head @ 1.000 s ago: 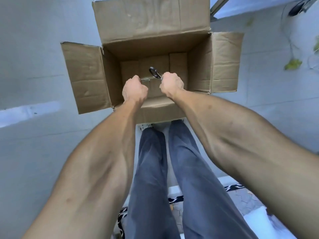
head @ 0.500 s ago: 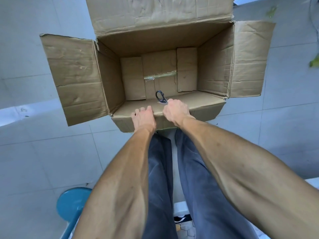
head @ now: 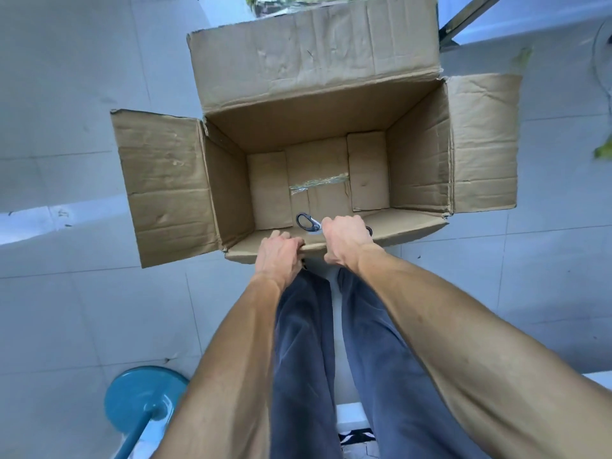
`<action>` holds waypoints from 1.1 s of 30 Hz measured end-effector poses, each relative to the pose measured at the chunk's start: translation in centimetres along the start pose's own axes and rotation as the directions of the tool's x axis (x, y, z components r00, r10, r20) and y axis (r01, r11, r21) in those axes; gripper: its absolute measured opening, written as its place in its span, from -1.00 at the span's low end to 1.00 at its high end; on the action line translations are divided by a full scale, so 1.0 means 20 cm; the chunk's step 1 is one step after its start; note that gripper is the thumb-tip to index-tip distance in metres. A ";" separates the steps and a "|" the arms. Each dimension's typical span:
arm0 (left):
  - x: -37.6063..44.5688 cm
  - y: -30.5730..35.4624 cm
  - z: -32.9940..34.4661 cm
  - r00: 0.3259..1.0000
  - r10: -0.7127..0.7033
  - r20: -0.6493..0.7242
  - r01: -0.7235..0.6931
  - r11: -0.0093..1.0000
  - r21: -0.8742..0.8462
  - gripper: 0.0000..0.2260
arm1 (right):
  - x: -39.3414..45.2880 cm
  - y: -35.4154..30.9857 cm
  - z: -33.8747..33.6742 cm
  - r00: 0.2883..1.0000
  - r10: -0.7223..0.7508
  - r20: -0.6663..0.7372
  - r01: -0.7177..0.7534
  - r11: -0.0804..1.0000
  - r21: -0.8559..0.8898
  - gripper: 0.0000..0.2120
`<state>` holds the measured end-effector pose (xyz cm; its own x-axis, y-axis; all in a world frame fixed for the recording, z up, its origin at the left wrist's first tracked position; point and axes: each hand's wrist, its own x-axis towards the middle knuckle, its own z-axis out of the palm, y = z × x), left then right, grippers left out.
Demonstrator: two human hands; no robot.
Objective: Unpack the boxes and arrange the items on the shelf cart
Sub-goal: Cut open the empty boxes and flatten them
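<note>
Box first: big brown corrugated cardboard box (head: 318,134) sitting on the pale tiled floor (head: 66,309), all four flaps folded out, pretty creased and dented. Inside looks bare, just the bottom flaps with a strip of clear tape (head: 319,184) peeling across the middle seam.

Only the head view to go on. Left hand (head: 280,256) is at the near flap (head: 404,226), fingers curled over its edge and gripping it. Right hand (head: 347,243) sits just beside it on the same flap, closed into a fist around a pair of scissors (head: 308,222); one dark oval handle loop and a bit of pale plastic stick out on the left side of the fist, a sliver of dark handle shows on the other side.

Blades are hidden behind the hand, can't tell if they're open or closed. Both fingertips are tucked out of sight too. Blue-grey trousers (head: 304,359) fill the lower middle, and a round teal stool seat (head: 142,395) pokes in bottom left, partly covered by the forearm
</note>
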<state>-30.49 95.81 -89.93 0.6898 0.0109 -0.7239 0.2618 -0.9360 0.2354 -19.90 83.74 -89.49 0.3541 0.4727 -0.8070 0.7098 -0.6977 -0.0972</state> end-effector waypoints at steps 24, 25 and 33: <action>-0.08 -0.07 -0.33 0.784 -0.474 -0.400 0.374 0.876 -0.305 -0.80 | -0.08 -0.07 -0.28 0.787 0.459 -0.411 -0.192 0.817 0.544 -0.94; -0.10 -0.05 -0.30 0.777 -0.509 -0.371 0.394 0.852 -0.345 -0.80 | -0.09 -0.06 -0.25 0.789 0.493 -0.368 -0.223 0.787 0.576 -0.92; -0.18 0.00 -0.06 0.758 -0.652 -0.002 0.609 0.710 -0.354 -0.79 | -0.21 -0.02 -0.01 0.787 0.549 -0.281 -0.308 0.745 0.592 -0.76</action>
<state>-32.24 96.22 -86.49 0.3538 0.6192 -0.7010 0.8450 -0.5329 -0.0442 -21.49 82.10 -85.89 0.8398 0.1403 -0.5244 0.0589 -0.9839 -0.1688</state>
